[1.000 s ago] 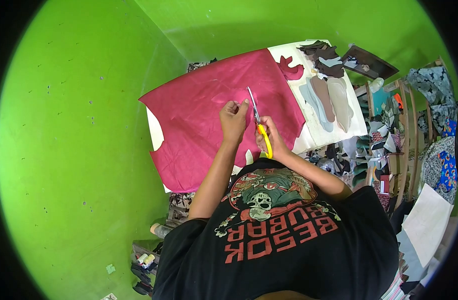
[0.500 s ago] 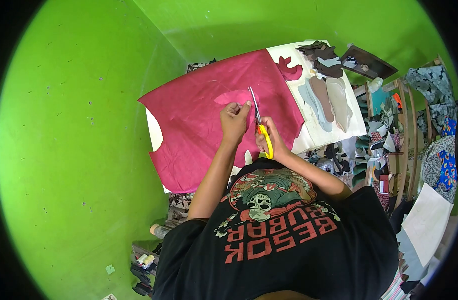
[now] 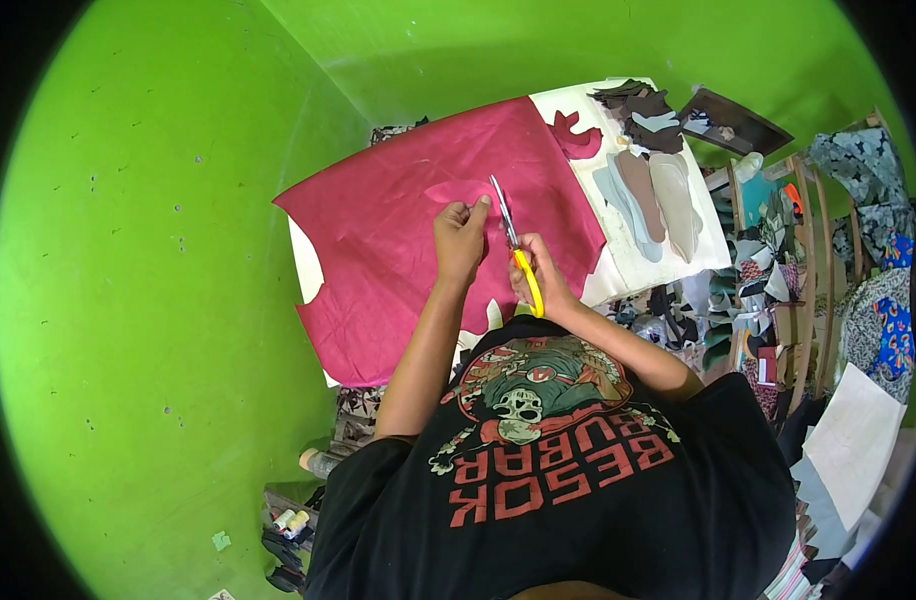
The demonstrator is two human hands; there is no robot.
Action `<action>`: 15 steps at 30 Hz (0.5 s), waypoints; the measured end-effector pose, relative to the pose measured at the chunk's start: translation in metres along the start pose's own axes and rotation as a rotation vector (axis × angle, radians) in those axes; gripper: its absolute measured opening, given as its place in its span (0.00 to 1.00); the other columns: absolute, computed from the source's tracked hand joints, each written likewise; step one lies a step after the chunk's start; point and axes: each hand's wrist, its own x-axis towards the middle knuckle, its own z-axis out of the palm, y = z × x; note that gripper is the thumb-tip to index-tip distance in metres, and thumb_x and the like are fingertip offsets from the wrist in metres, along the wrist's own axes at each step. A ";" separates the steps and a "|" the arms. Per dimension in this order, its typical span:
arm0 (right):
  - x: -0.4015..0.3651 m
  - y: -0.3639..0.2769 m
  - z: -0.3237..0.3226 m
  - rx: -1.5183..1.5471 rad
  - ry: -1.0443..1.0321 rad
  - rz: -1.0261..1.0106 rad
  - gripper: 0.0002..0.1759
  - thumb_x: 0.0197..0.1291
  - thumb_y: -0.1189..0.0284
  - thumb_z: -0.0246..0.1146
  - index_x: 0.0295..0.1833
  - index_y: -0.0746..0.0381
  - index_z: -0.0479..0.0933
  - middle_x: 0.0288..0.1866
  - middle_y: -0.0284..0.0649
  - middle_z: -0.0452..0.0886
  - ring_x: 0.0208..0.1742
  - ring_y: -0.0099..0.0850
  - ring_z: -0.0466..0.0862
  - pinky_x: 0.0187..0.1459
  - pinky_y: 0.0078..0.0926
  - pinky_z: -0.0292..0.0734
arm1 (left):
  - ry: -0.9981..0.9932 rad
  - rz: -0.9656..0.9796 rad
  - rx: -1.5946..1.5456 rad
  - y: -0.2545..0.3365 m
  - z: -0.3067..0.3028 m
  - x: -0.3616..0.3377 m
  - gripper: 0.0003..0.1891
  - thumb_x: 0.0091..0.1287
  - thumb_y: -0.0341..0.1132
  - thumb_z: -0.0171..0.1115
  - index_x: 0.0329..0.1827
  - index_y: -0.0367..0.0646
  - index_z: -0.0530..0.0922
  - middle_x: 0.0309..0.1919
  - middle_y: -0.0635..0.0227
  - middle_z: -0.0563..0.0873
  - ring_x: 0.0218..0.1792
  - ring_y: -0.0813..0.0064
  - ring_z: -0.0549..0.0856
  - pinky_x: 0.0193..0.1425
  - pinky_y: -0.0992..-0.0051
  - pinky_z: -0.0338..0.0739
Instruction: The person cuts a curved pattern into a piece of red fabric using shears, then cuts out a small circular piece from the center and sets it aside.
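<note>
Between the thumb and fingers of my left hand (image 3: 461,238) is a small pink cut piece of material (image 3: 456,190), held up over the sheet. My right hand (image 3: 540,270) grips yellow-handled scissors (image 3: 528,275), blades pointing away from me and nearly together. The blade tips are right at the edge of the pink piece, beside my left thumb. Below both hands a large dark-pink sheet of material (image 3: 378,240) covers most of the table, with its near edge cut into curves.
On the white tabletop (image 3: 703,170) at right lie grey, brown and beige sole-shaped pieces (image 3: 638,190), dark scraps (image 3: 638,100) and a curved pink offcut (image 3: 576,137). A dark tray (image 3: 735,122) stands beyond the corner. Wooden shelving (image 3: 806,270) with fabric scraps is at right; green walls stand behind and left.
The left hand has shifted slightly to the left with the pink piece. The scissors' blade tips have swung a little left, and the blades look closer together.
</note>
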 end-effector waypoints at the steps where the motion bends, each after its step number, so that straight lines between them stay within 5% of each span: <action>1: 0.000 -0.001 0.000 0.000 0.000 -0.001 0.24 0.67 0.79 0.61 0.61 0.56 0.57 0.34 0.29 0.70 0.24 0.16 0.67 0.23 0.16 0.62 | -0.001 0.001 0.000 -0.003 -0.001 0.003 0.18 0.69 0.34 0.69 0.22 0.46 0.71 0.18 0.81 0.72 0.18 0.92 0.64 0.20 0.80 0.54; 15: -0.002 0.003 0.001 -0.054 -0.007 -0.023 0.21 0.70 0.70 0.60 0.60 0.54 0.57 0.33 0.30 0.70 0.24 0.16 0.67 0.23 0.15 0.63 | -0.117 0.116 0.174 0.002 -0.007 0.000 0.20 0.69 0.36 0.69 0.20 0.44 0.70 0.16 0.81 0.71 0.18 0.91 0.66 0.19 0.79 0.56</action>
